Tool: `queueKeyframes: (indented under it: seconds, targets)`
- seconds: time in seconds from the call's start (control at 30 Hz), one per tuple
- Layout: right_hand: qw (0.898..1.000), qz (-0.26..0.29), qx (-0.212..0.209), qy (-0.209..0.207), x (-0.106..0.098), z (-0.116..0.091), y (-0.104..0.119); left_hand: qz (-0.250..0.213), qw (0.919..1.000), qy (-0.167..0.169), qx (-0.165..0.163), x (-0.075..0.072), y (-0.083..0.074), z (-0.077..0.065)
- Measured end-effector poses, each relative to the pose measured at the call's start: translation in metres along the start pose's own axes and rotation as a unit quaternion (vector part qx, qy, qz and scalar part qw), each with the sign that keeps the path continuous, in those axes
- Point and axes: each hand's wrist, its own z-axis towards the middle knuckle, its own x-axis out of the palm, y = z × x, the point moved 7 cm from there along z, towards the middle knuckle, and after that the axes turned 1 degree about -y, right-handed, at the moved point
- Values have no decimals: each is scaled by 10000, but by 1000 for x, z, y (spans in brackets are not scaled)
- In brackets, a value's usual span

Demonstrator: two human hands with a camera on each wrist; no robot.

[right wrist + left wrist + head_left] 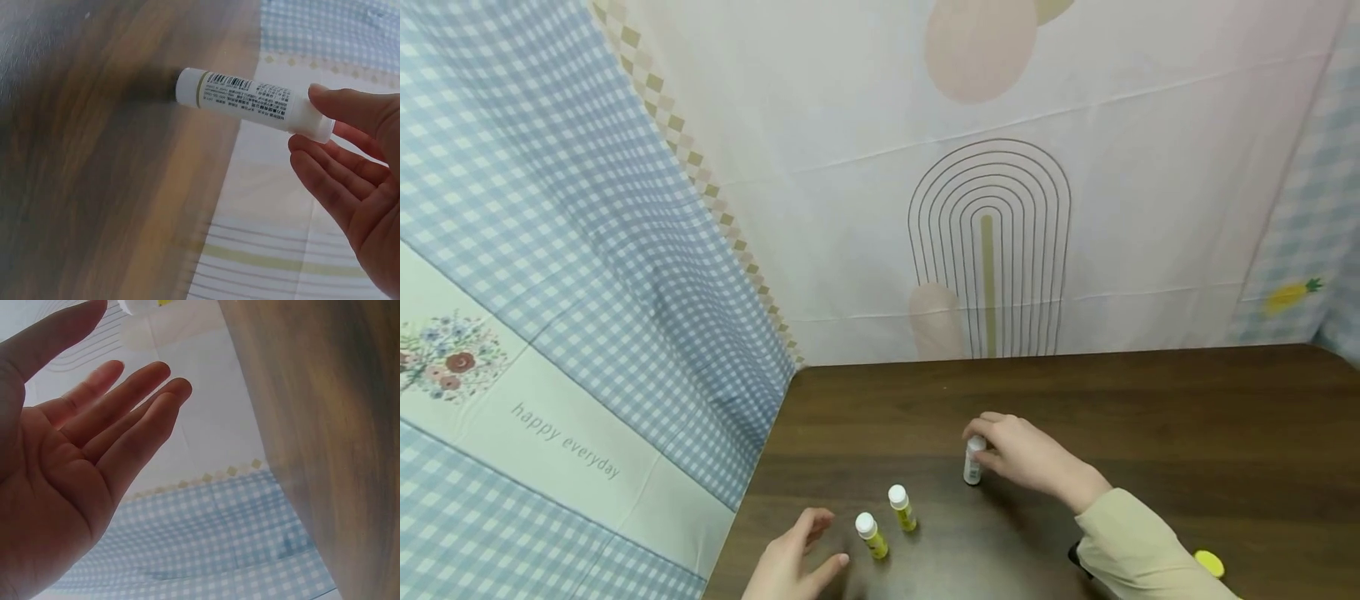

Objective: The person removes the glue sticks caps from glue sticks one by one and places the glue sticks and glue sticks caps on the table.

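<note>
A white glue stick (234, 97) with a barcode and small print on its label is pinched at its top end between the thumb and fingers of my right hand (359, 162). In the head view, that glue stick (973, 462) stands upright over the table, right of two others. Those two are yellow glue sticks with white caps, a nearer one (872, 537) and a farther one (902, 510), both upright. My left hand (793, 557) is just left of the nearer one, holding nothing, its thumb apart from its relaxed fingers (134, 403).
The dark wooden table (1150, 417) reaches back to a white curtain (850, 250) with printed arches. A blue checked cloth (647, 275) hangs along the left edge. Beside my right sleeve (1138, 542) lies a round yellow object (1210, 563).
</note>
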Motion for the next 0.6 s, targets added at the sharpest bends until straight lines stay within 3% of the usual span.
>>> queueKeyframes:
  seconds: [0.1,0.2,0.4,0.47,0.6]
  targets:
    - [9997,99,46,-232,-11,-3,-4,220,9993,-272,109,-5,-8,0]
    - [9972,486,170,-537,-27,-9,-6,512,9954,-749,322,-13,-20,2]
    - [9824,1326,501,-1213,-57,-25,-3,970,9716,-1836,1134,-20,-59,12]
    - [9777,1434,525,-1444,-65,-31,-1,1079,9638,-1989,1411,-19,-77,18]
    - [9699,1529,573,-1805,-75,-41,3,1355,9502,-1971,1998,-8,-114,37]
